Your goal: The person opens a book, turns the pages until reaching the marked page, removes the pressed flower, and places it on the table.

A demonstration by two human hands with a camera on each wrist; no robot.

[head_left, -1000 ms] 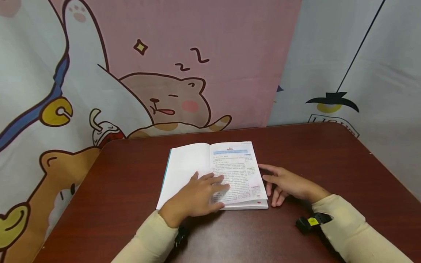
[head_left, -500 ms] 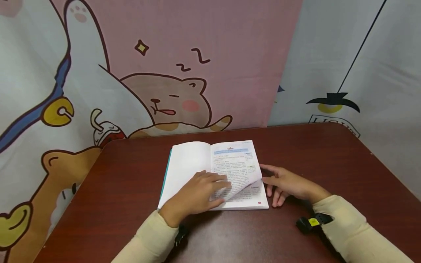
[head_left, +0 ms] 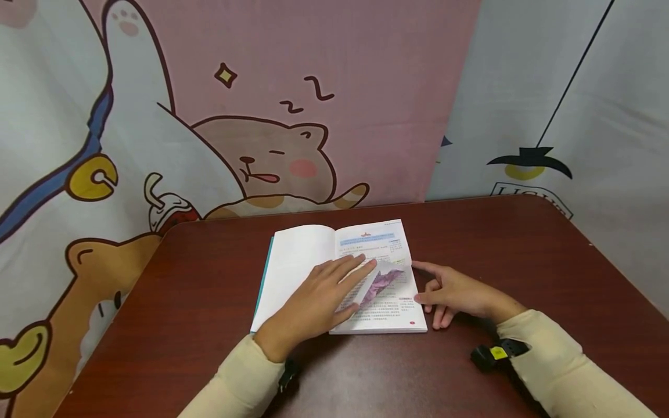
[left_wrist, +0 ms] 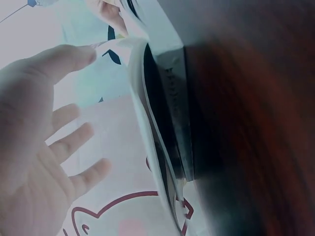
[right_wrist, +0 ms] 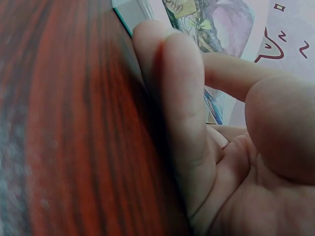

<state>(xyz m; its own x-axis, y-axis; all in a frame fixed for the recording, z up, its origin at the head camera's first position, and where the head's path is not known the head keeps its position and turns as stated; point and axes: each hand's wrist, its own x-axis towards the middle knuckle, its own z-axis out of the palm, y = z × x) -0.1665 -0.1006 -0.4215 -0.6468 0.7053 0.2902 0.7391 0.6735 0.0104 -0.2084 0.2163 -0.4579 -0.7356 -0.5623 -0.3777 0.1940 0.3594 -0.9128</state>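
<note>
An open book [head_left: 295,255] lies on the table, its left page blank and its right page [head_left: 368,247] printed with text. The lower right part of that page curls up, showing a purplish picture [head_left: 384,283] on its underside. My left hand [head_left: 319,302] reaches across the book with fingers extended beside the curl. In the left wrist view its thumb [left_wrist: 74,58] is close to the raised page, and the other fingers stand apart from it. At the book's right edge is my right hand [head_left: 455,295], its index fingertip at the page edge and its thumb lower down.
The dark red-brown table [head_left: 209,278] extends around the book. Behind it hangs a cloth [head_left: 387,116] with cartoon animals. A black wrist strap [head_left: 491,355] with a yellow patch is on the right wrist.
The right page, nearly flat at first, has its lower right corner lifted and curled toward the left and upward. The left fingers have moved up the page; the right thumb has moved slightly downward.
</note>
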